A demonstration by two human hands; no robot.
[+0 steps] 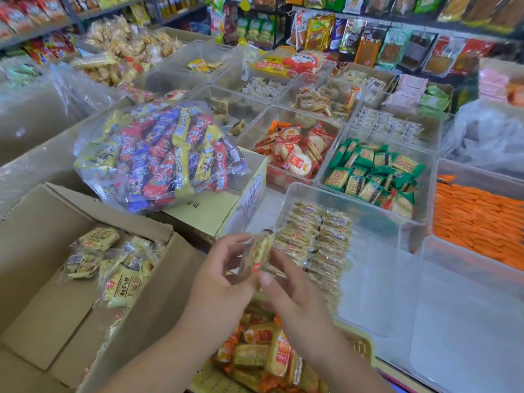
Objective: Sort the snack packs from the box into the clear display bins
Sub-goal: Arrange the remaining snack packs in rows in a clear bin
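I see one open brown cardboard box at 9 o'clock from the hands, with at least five pale loose packs inside. One clear plastic display bin, holding two rows of the same packs, lies just beside at 2 o'clock. The left hand and the right hand are together, both pinching one pale yellow clear-wrapped snack pack. Its long axis runs from 7 to 1 o'clock. I judge the right hand is nearer to the bin.
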